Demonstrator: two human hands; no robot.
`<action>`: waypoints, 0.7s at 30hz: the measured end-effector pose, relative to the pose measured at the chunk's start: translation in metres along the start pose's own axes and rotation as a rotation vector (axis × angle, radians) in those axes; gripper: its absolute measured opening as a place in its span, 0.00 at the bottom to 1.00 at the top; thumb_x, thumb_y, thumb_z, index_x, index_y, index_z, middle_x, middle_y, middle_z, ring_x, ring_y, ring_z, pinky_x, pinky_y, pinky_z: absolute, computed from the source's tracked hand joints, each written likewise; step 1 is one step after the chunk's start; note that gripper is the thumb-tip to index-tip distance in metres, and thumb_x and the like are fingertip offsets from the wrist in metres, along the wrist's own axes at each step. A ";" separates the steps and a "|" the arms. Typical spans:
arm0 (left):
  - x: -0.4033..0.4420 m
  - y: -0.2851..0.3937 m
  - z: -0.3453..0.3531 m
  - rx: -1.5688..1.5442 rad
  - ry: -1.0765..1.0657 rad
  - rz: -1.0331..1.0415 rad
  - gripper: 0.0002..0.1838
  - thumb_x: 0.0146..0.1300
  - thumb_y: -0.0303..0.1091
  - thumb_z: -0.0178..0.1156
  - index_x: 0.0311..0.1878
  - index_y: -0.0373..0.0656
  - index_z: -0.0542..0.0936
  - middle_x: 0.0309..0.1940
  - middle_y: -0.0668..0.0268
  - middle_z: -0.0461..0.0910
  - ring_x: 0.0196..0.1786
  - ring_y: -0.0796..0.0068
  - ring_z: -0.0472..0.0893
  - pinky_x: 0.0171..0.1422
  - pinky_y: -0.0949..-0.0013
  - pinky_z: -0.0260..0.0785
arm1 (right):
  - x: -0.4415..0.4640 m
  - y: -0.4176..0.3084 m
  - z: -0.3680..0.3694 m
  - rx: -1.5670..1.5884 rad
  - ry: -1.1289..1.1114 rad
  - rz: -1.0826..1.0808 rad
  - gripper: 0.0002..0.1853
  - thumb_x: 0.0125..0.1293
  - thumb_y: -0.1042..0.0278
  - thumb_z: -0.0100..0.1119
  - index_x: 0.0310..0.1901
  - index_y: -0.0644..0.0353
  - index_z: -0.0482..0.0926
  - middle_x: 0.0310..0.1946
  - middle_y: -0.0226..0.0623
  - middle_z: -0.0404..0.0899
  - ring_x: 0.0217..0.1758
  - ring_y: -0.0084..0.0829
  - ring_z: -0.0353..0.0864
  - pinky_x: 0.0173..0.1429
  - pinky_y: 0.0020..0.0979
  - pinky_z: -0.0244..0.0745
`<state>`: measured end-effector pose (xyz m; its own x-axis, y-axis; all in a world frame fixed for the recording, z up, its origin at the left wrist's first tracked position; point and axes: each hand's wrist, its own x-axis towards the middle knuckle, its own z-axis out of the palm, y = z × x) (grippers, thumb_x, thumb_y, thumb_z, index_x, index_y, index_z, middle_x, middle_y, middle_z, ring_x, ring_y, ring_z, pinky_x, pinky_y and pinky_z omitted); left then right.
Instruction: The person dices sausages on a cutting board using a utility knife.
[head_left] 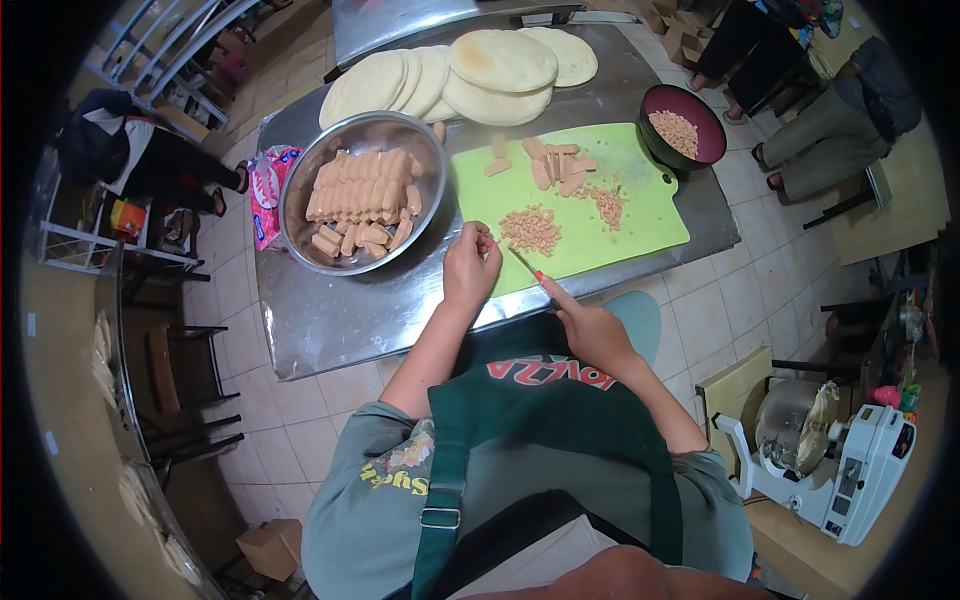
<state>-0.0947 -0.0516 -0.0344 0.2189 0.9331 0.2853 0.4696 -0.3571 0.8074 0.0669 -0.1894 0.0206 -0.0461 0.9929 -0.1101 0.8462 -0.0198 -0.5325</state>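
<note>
My right hand point(592, 328) grips a small knife point(525, 262) with a red part on its handle, its blade over the near edge of a green cutting board point(635, 235). My left hand point(472, 264) is closed at the board's near left corner, fingers curled; what they hold, if anything, is hidden. Just beyond the blade lies a pile of diced sausage point(531, 230). A second, smaller diced pile point(608, 207) and several sausage pieces point(558, 165) lie farther back. To the left, a steel bowl point(433, 205) holds stacked sausages point(362, 187).
Flat dough rounds point(502, 60) overlap at the table's back. A dark bowl point(712, 140) of diced sausage sits at the back right, a pink package point(268, 195) at the left. Other people stand beyond both sides. A white mixer point(868, 475) stands at lower right.
</note>
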 end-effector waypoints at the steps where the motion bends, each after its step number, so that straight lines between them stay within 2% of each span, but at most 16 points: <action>1: 0.000 -0.001 0.000 -0.004 0.007 0.010 0.13 0.49 0.24 0.61 0.39 0.37 0.71 0.23 0.60 0.77 0.28 0.64 0.79 0.34 0.65 0.71 | 0.002 -0.001 -0.002 0.012 0.020 -0.024 0.32 0.64 0.71 0.48 0.69 0.37 0.55 0.18 0.48 0.74 0.21 0.50 0.75 0.27 0.45 0.69; 2: 0.000 -0.002 0.000 -0.002 0.006 0.012 0.13 0.49 0.24 0.61 0.39 0.37 0.71 0.23 0.60 0.77 0.28 0.64 0.79 0.34 0.65 0.71 | 0.004 -0.001 -0.002 0.014 0.021 -0.024 0.32 0.64 0.71 0.48 0.69 0.37 0.55 0.18 0.48 0.74 0.21 0.50 0.75 0.27 0.45 0.69; 4: -0.001 -0.002 0.001 0.009 0.018 0.016 0.13 0.49 0.24 0.61 0.39 0.37 0.71 0.23 0.60 0.77 0.28 0.64 0.79 0.34 0.65 0.71 | 0.010 -0.005 -0.001 0.002 0.097 -0.082 0.30 0.63 0.71 0.48 0.68 0.43 0.58 0.15 0.46 0.73 0.18 0.47 0.74 0.25 0.45 0.68; 8: 0.000 -0.001 0.001 0.018 0.025 0.010 0.13 0.49 0.24 0.61 0.39 0.38 0.71 0.23 0.60 0.77 0.28 0.64 0.79 0.34 0.65 0.71 | 0.021 -0.012 0.003 -0.007 0.038 -0.034 0.30 0.62 0.71 0.48 0.67 0.45 0.59 0.15 0.45 0.73 0.18 0.47 0.74 0.24 0.45 0.68; 11: 0.000 -0.003 0.003 0.016 0.025 -0.006 0.13 0.49 0.24 0.61 0.40 0.38 0.71 0.23 0.60 0.77 0.28 0.64 0.78 0.35 0.65 0.71 | 0.019 -0.010 0.008 -0.032 0.002 -0.018 0.30 0.63 0.71 0.48 0.68 0.43 0.58 0.15 0.46 0.73 0.18 0.47 0.74 0.24 0.45 0.68; 16: 0.000 -0.001 0.002 0.034 0.009 -0.007 0.13 0.49 0.24 0.60 0.40 0.39 0.72 0.23 0.60 0.77 0.28 0.64 0.78 0.35 0.64 0.71 | 0.003 0.002 0.013 0.008 -0.035 0.007 0.32 0.64 0.69 0.47 0.69 0.34 0.53 0.19 0.49 0.75 0.21 0.50 0.76 0.26 0.46 0.70; 20: 0.000 -0.001 0.001 0.031 0.013 0.029 0.13 0.52 0.25 0.59 0.42 0.39 0.73 0.24 0.60 0.78 0.29 0.63 0.79 0.36 0.64 0.71 | -0.005 0.004 0.000 0.028 -0.111 0.077 0.33 0.65 0.68 0.47 0.69 0.32 0.51 0.20 0.50 0.76 0.24 0.50 0.77 0.29 0.47 0.71; 21: 0.000 0.002 -0.001 -0.030 -0.020 -0.026 0.13 0.53 0.26 0.59 0.43 0.39 0.73 0.26 0.59 0.79 0.31 0.62 0.79 0.38 0.64 0.71 | -0.006 0.005 -0.004 0.048 -0.098 0.065 0.32 0.65 0.69 0.47 0.69 0.33 0.53 0.21 0.51 0.76 0.25 0.50 0.77 0.31 0.45 0.71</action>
<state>-0.0948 -0.0526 -0.0318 0.2239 0.9409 0.2541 0.4500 -0.3310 0.8294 0.0739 -0.1949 0.0221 -0.0450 0.9731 -0.2258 0.8226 -0.0921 -0.5611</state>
